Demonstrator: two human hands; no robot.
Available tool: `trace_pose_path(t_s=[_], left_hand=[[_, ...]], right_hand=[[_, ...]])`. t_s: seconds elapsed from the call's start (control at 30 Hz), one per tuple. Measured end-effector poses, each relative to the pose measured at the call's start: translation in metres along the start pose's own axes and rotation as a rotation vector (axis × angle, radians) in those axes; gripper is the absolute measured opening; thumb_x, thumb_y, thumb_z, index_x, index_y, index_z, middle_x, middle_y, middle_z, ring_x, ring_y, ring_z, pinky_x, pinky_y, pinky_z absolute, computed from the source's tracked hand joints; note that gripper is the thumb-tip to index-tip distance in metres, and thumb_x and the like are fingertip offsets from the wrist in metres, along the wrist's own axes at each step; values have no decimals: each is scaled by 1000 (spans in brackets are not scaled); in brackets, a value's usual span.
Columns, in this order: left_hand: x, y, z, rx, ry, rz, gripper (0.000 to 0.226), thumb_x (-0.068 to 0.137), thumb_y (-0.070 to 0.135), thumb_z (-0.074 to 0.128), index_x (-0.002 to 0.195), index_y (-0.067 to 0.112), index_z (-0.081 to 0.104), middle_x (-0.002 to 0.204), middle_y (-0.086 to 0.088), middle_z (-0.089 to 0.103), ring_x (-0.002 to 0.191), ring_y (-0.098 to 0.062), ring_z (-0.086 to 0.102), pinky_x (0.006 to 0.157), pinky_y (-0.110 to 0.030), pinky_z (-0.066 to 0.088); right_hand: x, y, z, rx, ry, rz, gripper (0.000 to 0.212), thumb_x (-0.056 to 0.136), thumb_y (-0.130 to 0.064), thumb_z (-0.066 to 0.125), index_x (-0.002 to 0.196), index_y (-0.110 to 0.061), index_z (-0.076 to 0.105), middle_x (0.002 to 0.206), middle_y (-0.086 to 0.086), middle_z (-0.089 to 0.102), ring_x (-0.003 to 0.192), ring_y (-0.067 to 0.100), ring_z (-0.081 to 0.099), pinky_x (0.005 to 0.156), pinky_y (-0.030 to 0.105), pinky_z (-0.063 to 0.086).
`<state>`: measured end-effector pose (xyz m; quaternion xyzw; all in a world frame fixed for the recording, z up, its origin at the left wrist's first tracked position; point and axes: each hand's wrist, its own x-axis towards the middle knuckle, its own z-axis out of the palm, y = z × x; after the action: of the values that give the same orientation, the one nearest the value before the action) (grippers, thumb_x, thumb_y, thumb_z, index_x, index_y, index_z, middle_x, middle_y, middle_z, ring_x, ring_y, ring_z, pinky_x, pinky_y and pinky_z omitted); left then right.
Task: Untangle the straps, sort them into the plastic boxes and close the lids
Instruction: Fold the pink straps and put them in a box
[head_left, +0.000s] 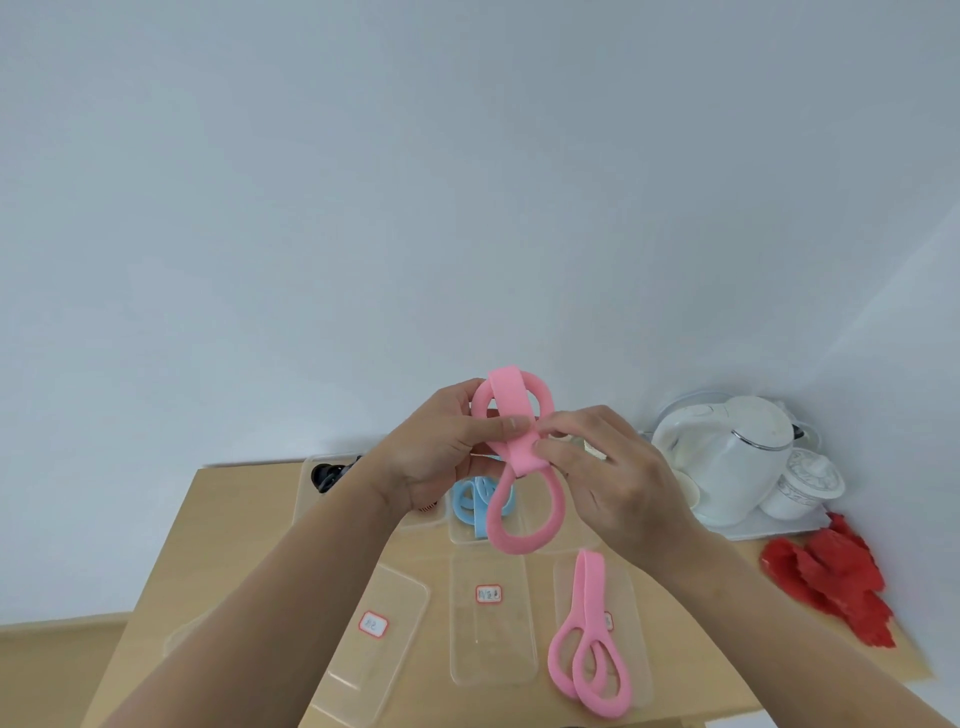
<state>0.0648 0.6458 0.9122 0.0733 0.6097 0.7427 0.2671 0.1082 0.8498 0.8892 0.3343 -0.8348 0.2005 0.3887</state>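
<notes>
A tangle of pink straps (511, 415) is held up in the air over the table. My left hand (436, 457) grips it from the left, thumb across its middle. My right hand (613, 473) pinches the same middle from the right. A pink loop (524, 519) hangs below the hands. Another pair of pink straps (589, 644) lies on the right clear lid (631, 597). Blue straps (470, 501) lie in the middle plastic box (460, 535). Dark straps (330, 475) sit in the left box (306, 483).
Two more clear lids with labels lie on the wooden table (249, 519): a left lid (379, 634) and a middle lid (491, 618). A white kettle (727, 452) and a lidded cup (805, 483) stand on a tray at the right. Red material (836, 582) lies at the table's right edge.
</notes>
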Motion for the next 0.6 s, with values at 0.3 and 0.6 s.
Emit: trace_pose_path(t_s=[0.3, 0.6], left_hand=[[15, 9, -5, -35, 99, -20, 39, 88, -8, 70, 125, -3, 61, 98, -21, 68, 77, -29, 73, 66, -38, 62], [19, 5, -11, 14, 187, 24, 36, 85, -12, 71, 119, -2, 63, 100, -24, 71, 71, -28, 72, 58, -31, 59]], right_hand=[[-2, 14, 12, 65, -88, 20, 28, 104, -8, 50, 128, -18, 58, 123, 7, 63, 102, 26, 64, 85, 29, 56], [-17, 5, 20, 46, -49, -124, 19, 91, -28, 78, 91, -9, 74, 99, 5, 71, 86, 27, 64, 76, 36, 51]])
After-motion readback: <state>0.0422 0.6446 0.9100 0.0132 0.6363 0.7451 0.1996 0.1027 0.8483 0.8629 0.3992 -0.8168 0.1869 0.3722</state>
